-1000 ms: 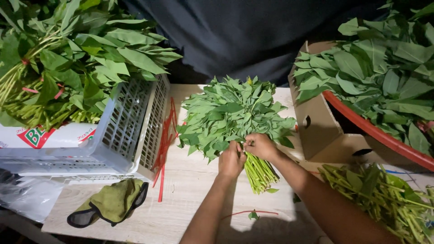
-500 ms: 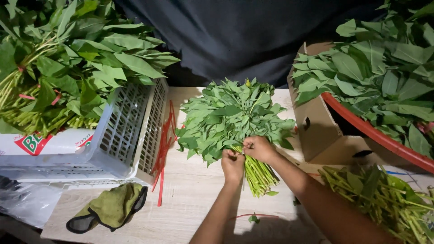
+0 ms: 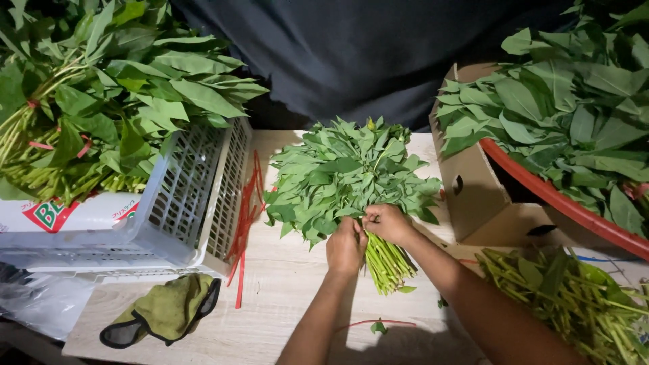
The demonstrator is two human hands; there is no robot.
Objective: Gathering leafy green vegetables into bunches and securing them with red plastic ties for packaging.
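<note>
A bundle of leafy green stalks (image 3: 351,176) lies on the pale wooden table (image 3: 284,311), leaves pointing away from me and cut stems (image 3: 389,267) toward me. My left hand (image 3: 346,245) grips the bundle where leaves meet stems. My right hand (image 3: 387,223) pinches the same spot from the right side, fingers closed on the stalks. Both hands touch each other at the bundle's neck.
A white plastic crate (image 3: 182,203) heaped with tied greens sits at the left, red strips (image 3: 245,223) beside it. An olive cloth (image 3: 165,311) lies near the front. A cardboard box (image 3: 480,196) and red-rimmed basin of leaves (image 3: 561,203) stand right, loose stems (image 3: 574,304) below.
Both hands stayed at the neck of the bundle with only small shifts; the bundle has settled slightly lower on the table.
</note>
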